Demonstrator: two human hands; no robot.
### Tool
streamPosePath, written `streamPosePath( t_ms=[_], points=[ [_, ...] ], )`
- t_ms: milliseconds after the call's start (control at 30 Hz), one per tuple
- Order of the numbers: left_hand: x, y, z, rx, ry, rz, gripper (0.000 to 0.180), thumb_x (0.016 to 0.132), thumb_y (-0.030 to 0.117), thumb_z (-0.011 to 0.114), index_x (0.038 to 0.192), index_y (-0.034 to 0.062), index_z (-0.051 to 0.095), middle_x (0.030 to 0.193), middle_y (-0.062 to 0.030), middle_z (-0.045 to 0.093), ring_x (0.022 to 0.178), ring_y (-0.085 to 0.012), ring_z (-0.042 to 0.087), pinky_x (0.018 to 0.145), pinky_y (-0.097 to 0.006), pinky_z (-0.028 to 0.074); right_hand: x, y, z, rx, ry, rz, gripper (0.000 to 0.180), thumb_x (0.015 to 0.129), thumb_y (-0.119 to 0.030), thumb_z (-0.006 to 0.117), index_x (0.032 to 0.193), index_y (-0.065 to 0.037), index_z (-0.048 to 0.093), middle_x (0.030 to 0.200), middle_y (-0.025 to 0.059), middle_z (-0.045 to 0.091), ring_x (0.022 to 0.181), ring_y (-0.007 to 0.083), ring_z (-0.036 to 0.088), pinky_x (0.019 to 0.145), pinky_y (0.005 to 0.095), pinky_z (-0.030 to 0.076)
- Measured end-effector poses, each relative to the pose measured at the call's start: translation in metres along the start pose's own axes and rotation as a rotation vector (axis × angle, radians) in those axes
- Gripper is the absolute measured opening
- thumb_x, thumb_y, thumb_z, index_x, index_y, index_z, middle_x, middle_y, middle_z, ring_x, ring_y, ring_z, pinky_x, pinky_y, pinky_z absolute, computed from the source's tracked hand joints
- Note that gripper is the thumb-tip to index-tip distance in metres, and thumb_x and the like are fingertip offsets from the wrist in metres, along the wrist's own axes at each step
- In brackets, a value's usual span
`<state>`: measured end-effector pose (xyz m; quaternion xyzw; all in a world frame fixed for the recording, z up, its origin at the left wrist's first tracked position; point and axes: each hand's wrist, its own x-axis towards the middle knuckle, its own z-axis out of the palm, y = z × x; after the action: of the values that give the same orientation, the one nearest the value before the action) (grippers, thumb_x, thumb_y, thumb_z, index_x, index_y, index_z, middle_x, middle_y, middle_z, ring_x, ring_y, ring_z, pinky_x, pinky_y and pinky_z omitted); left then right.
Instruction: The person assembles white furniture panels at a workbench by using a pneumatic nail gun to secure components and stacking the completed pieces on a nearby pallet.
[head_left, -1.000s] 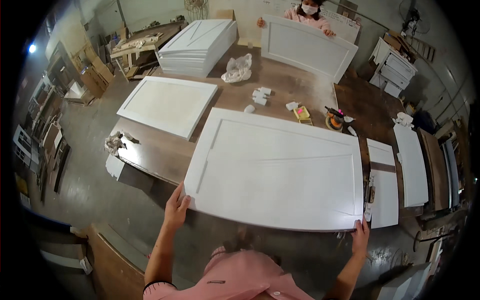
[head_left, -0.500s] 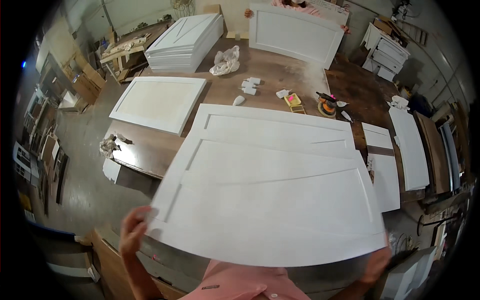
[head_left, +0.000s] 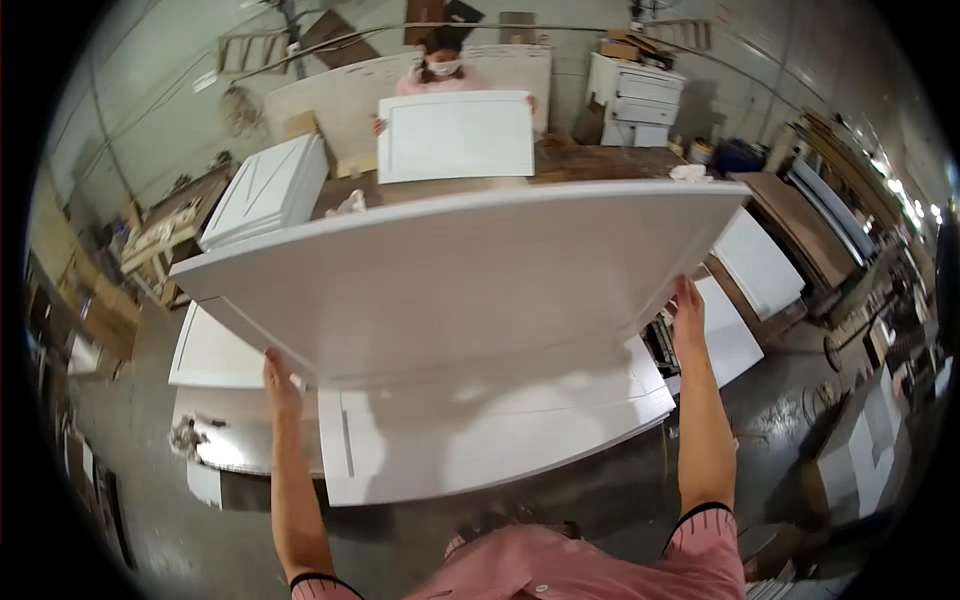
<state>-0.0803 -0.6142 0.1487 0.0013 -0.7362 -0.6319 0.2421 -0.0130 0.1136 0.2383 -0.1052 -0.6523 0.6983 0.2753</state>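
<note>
A large white cabinet-door panel (head_left: 470,280) is held up and tilted above the worktable, its broad face shaded. My left hand (head_left: 282,385) grips its left side edge, and my right hand (head_left: 688,315) grips the right side edge. Beneath it another white panel (head_left: 500,450) lies flat, catching the shadow of the raised one. To the left of that, a framed white panel (head_left: 225,350) is partly hidden behind the held one. The tools and small bottles on the table are covered from sight.
Across the table a masked person (head_left: 440,72) holds up a smaller white panel (head_left: 456,138). A stack of white panels (head_left: 265,190) stands at the far left. More boards (head_left: 757,260) lean at the right. A crumpled rag (head_left: 187,437) lies on the left table corner.
The panel in my hands has risen and tilted up, uncovering another panel below. My arms have stretched forward. The view has tilted up, showing more of the far wall and the other person.
</note>
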Motion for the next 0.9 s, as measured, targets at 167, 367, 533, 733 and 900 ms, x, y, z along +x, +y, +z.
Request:
streamPosePath(
  t_ms=[167, 367, 533, 733, 900],
  points=[
    [-0.046, 0.089, 0.046, 0.041, 0.159, -0.329, 0.059, 0.105, 0.051, 0.053, 0.134, -0.0006, 0.061, 0.123, -0.0081, 0.063, 0.112, -0.0184, 0.055, 0.101, -0.033, 0.041, -0.016, -0.035, -0.02, -0.221, 0.022, 0.007, 0.042, 0.098, -0.036, 0.067, 0.12, 0.0, 0.067, 0.106, 0.0052, 0.069, 0.095, 0.0137, 0.061, 0.083, 0.0313, 0.048],
    [-0.082, 0.099, 0.04, 0.218, -0.039, -0.471, 0.056, 0.102, 0.04, 0.061, 0.139, -0.002, 0.057, 0.125, -0.0106, 0.063, 0.113, -0.0212, 0.056, 0.101, -0.035, 0.042, -0.02, -0.011, -0.033, -0.516, -0.026, 0.194, 0.035, 0.093, -0.036, 0.07, 0.094, -0.001, 0.071, 0.083, -0.0001, 0.061, 0.077, 0.0114, 0.052, 0.068, 0.0311, 0.044],
    [-0.066, 0.106, 0.042, 0.437, -0.387, -0.532, 0.052, 0.104, 0.028, 0.06, 0.146, -0.0017, 0.05, 0.133, -0.0153, 0.06, 0.121, -0.026, 0.054, 0.102, -0.04, 0.043, -0.002, 0.003, -0.055, -0.715, -0.178, 0.285, 0.039, 0.093, -0.038, 0.07, 0.081, -0.002, 0.063, 0.072, -0.0015, 0.052, 0.069, 0.0093, 0.045, 0.062, 0.0308, 0.04],
    [-0.115, 0.12, 0.131, 0.711, -0.327, -0.077, 0.047, 0.098, 0.007, 0.064, 0.143, 0.0007, 0.052, 0.145, -0.0193, 0.053, 0.137, -0.0358, 0.048, 0.115, -0.045, 0.037, 0.038, 0.09, -0.16, -0.817, 0.047, 0.03, 0.032, 0.093, -0.033, 0.068, 0.105, -0.004, 0.073, 0.089, 0.0196, 0.073, 0.087, 0.0314, 0.072, 0.079, 0.0398, 0.054],
    [-0.216, 0.148, 0.285, 0.612, -0.648, 0.142, 0.049, 0.084, 0.01, 0.075, 0.131, 0.0013, 0.061, 0.142, -0.0227, 0.055, 0.134, -0.043, 0.049, 0.111, -0.052, 0.04, 0.064, 0.162, -0.227, -1.119, 0.036, 0.111, 0.048, 0.088, -0.031, 0.073, 0.129, -0.007, 0.068, 0.119, 0.0238, 0.068, 0.107, 0.0383, 0.069, 0.094, 0.0431, 0.055]
  ],
)
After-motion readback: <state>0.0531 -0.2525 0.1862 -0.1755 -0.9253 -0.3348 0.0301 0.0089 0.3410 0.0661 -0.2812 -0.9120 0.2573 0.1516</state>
